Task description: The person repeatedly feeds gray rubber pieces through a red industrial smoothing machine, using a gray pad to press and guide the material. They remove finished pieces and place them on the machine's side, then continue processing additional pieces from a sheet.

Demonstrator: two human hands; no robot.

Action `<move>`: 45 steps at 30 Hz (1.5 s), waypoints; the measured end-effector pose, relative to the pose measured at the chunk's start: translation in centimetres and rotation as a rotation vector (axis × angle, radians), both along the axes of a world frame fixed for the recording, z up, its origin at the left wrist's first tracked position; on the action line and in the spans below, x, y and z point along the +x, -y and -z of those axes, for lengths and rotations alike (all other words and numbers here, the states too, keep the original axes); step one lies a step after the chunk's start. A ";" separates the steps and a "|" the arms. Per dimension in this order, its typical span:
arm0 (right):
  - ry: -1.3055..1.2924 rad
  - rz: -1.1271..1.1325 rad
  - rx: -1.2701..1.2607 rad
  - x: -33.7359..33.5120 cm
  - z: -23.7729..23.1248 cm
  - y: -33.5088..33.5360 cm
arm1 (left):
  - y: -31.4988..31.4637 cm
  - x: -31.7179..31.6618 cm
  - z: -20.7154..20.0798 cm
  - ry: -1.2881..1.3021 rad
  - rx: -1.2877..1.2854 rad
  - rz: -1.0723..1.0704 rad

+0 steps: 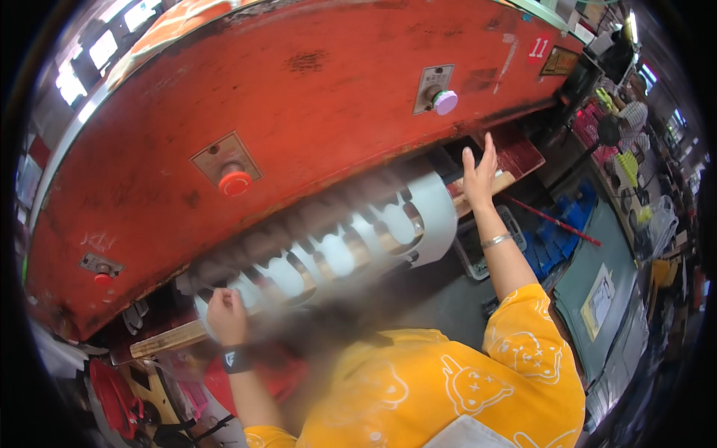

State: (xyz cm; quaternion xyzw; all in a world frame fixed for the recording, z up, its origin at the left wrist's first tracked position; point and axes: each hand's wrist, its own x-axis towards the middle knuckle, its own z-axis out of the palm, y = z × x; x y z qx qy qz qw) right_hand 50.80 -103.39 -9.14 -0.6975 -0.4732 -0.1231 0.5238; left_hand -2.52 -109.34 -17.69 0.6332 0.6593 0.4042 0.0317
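A pale blue-white sheet (441, 216) lies under the front of a large red press (321, 112), its near edge drooping over. Along it runs a row of several U-shaped shapes with brownish metallic edges; a blur hides their details. At the sheet's left end, my left hand (226, 317) is closed, thumb and fingers curled together on its edge. My right hand (479, 178) is open, with fingers and thumb stretched out, beside the sheet's right end and over a wooden strip (497, 184). Nothing shows in its palm.
A red button (234, 183), a pale purple button (445, 102) and a smaller red button (102, 279) jut from the press. Below right are a grey-rimmed tray (478, 270), blue pieces (556, 231) and stacked green-grey sheets (590, 261). A red rod (556, 222) sticks out at right.
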 end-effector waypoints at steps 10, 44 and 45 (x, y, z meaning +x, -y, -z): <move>0.221 -0.099 0.572 -8.3 -8.9 -7.3 | -0.7 -0.6 1.7 0.034 -0.055 -0.037; 0.189 -0.366 -0.834 3.4 2.4 7.5 | 3.0 0.3 2.1 0.099 -0.066 0.012; 0.129 -0.386 -0.883 3.6 1.5 8.0 | 4.2 0.4 2.7 0.061 -0.059 0.010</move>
